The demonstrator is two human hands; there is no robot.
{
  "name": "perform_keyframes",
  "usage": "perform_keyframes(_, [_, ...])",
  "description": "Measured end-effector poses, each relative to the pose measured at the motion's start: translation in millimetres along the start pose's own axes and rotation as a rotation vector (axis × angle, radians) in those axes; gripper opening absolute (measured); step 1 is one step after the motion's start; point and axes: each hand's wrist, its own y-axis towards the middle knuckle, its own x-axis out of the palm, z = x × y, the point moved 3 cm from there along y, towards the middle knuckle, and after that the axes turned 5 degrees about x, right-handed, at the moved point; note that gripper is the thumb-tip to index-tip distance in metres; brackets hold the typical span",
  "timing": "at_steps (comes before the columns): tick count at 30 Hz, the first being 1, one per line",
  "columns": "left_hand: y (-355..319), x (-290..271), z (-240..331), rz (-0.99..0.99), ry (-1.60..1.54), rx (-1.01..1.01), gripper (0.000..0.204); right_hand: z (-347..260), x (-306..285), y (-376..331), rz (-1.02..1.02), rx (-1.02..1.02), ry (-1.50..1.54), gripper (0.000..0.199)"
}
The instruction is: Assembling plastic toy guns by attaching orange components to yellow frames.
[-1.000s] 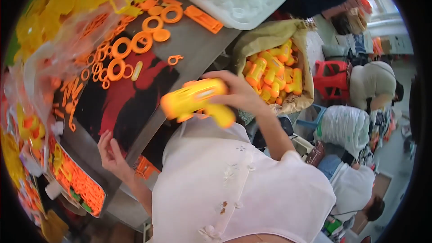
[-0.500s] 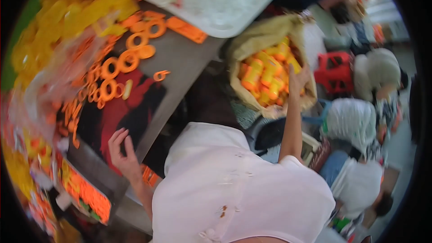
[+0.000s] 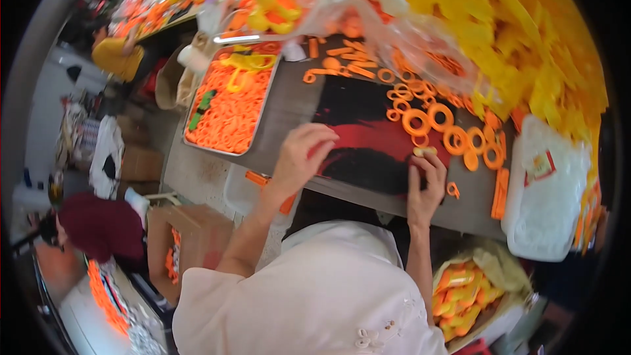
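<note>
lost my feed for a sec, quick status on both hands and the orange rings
Left hand empty, fingers curled on the black and red mat. Right hand pinching a small pale piece beside the orange rings. Nothing between hands and rings.

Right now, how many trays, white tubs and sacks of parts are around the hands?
Metal tray of orange parts: 1
White tub: 1
Sack of yellow-orange parts: 1
Total: 3

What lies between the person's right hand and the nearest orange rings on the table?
Nothing visible. The right hand rests on the black and red mat, fingertips touching a small pale piece, with the orange rings just beyond.
</note>
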Motion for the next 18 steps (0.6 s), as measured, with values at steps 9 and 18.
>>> perform_keyframes(9, [63.3, -110.0, -127.6, 0.373, 0.141, -0.235, 0.023, 4.7, -8.1, 2.8, -0.07, 0.054, -0.041, 0.011])
perform_keyframes(18, [277.4, -69.6, -244.0, -0.299, 1.652, 0.453, 0.074, 3.2, -3.6, 5.6, -0.015, 0.068, -0.149, 0.011])
